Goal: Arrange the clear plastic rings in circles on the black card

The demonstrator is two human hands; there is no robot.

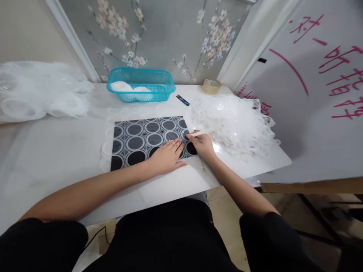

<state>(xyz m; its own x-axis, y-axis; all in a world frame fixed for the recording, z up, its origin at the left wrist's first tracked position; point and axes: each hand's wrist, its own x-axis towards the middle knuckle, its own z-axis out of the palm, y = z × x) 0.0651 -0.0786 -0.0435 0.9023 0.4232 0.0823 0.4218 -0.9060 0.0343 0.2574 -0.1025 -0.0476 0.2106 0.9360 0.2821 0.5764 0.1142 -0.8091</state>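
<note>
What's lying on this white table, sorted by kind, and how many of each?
Turquoise basket: 1
Tape roll: 1
Blue-handled snips: 1
Black circle-patterned sheet: 1
Pale stick, held in the right hand: 1
Clear film heaps: 2
Total: 7

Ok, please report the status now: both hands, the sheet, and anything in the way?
Left hand open, flat on black circle sheet. Right hand gripping thin white stick, tip at a circle. Clear plastic scrap pile close beside it.
</note>
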